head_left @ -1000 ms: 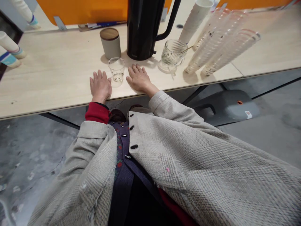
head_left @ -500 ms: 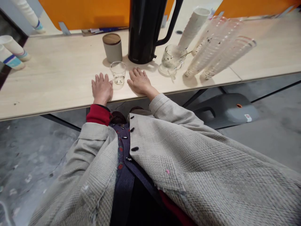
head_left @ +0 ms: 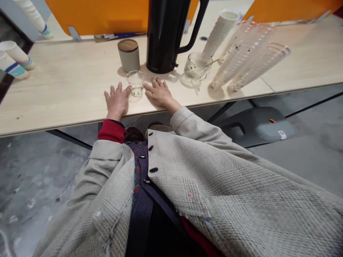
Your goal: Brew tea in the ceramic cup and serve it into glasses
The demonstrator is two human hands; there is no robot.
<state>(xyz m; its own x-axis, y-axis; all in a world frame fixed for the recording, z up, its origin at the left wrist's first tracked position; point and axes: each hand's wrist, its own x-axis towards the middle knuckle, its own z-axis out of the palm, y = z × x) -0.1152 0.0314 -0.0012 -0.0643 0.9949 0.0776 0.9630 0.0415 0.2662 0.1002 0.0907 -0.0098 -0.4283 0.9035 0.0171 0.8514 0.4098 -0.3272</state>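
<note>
Sleeves [head_left: 107, 153] of a checked coat are stretched toward the table [head_left: 66, 82], and both hands are laid palm down just past its near edge. Nothing is gripped by the left hand [head_left: 118, 102], whose fingers are spread; nothing is gripped by the right hand [head_left: 160, 94] either, its fingers being loosely extended. Between them a small clear glass [head_left: 136, 84] is stood upright on the table. The inner side of each hand is placed very close to it; whether it is touched by either cannot be told, nor whether any liquid is held in its bottom. The chief risk is judged to lie here: if either hand were swept sideways, the glass could be tipped, since it is steadied by neither.

Just beyond, a grey canister [head_left: 129, 59] and a black kettle [head_left: 162, 43] are placed; the canister could be struck if the glass were shoved away. To the right, a glass mug [head_left: 195, 67] is set with a thin stick [head_left: 214, 61] leaned over its rim, which could be caught by a cuff. Farther, plastic cups [head_left: 241, 57] and paper cups [head_left: 218, 34] are stacked tall, so they could be toppled by a bump. An orange divider [head_left: 99, 16] is fixed behind.
</note>
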